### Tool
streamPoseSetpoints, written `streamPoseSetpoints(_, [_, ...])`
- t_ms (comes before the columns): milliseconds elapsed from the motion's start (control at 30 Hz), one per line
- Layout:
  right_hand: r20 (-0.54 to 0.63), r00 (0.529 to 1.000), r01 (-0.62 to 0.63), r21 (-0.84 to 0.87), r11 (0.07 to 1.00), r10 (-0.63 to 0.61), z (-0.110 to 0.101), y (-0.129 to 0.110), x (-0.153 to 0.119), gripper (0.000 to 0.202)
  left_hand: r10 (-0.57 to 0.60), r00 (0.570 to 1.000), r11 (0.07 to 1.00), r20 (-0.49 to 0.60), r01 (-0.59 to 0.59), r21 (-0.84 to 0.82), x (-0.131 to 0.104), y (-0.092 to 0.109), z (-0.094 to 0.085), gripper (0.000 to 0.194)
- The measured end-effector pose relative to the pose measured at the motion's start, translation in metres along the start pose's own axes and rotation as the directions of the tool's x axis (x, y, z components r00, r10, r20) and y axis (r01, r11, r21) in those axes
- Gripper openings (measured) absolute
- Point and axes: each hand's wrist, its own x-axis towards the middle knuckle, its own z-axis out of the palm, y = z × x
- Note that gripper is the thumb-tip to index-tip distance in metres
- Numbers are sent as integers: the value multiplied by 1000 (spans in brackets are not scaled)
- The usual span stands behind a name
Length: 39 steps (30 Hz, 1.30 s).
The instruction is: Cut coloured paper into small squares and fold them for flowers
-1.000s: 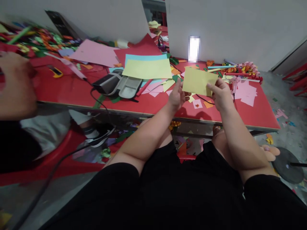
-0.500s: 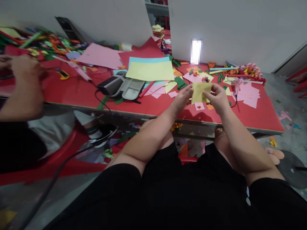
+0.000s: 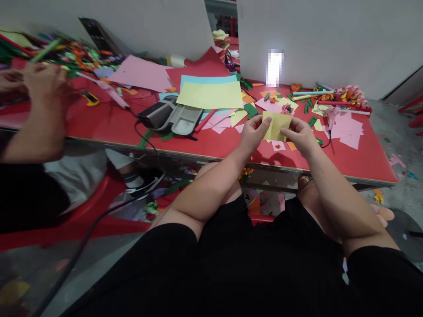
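A small yellow square of paper [image 3: 276, 126] is held up over the near edge of the red table [image 3: 221, 141]. My left hand [image 3: 254, 133] pinches its left side, the thumb lying on the face turned to me. On the right side my right hand [image 3: 300, 134] grips it between thumb and fingers. Just below the square lies a pink paper piece [image 3: 278, 145] bearing a small orange shape, with an orange scrap [image 3: 292, 146] beside it. Beyond my hands are green paper scraps [image 3: 251, 110] and a pink paper flower [image 3: 286, 108].
A pink glue gun [image 3: 331, 115] with a cord stands at right near pink sheets [image 3: 346, 130]. Left of my hands lie an open grey case [image 3: 187, 121], a yellow sheet [image 3: 209, 95] and another glue gun [image 3: 110, 93]. A co-worker's hand [image 3: 44, 83] works at far left.
My left thumb has shifted onto the front of the yellow paper, and the sheet looks slightly bent there. My right hand keeps its hold. The whole view has shifted slightly.
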Motion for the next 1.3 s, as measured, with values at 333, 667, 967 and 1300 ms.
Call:
streamPoseSetpoints(333, [-13, 999, -45, 13, 999, 45, -3, -6, -2, 49, 50, 998, 999, 43, -49, -23, 5, -13, 1, 67])
streamPoseSetpoints(667, [-57, 997, -45, 84, 995, 50, 1, -2, 2, 45, 81, 994, 996, 76, -78, -41, 5, -24, 0, 74])
streamPoseSetpoints(967, [-83, 995, -42, 84, 996, 49, 4, -3, 2, 43, 89, 990, 996, 108, -86, -26, -1, -20, 6, 72])
streamPoseSetpoints(1300, [-107, 994, -11, 84, 996, 20, 9, -12, -2, 29, 87, 990, 996, 110, -86, -18, -5, -22, 6, 67])
